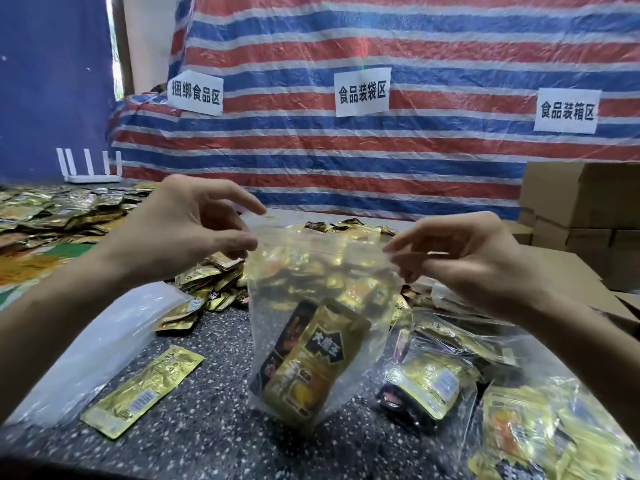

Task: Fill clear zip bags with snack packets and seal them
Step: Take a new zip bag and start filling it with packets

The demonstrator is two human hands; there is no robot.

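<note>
A clear zip bag [311, 306] is being held upright over the speckled table [214, 427]. Its top edge is being pinched at one corner by the left grip [188, 233] and at the other by the right grip [467, 261]. Gold snack packets [311, 362] are being carried inside it, and a loose packet [142, 389] is lying nearby on the table.

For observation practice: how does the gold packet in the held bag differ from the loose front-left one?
The bagged packet stands tilted, logo showing; the loose packet lies flat, barcode up. The bagged packet is inside the clear bag; the loose packet lies bare on the counter. Both are gold foil.
</note>
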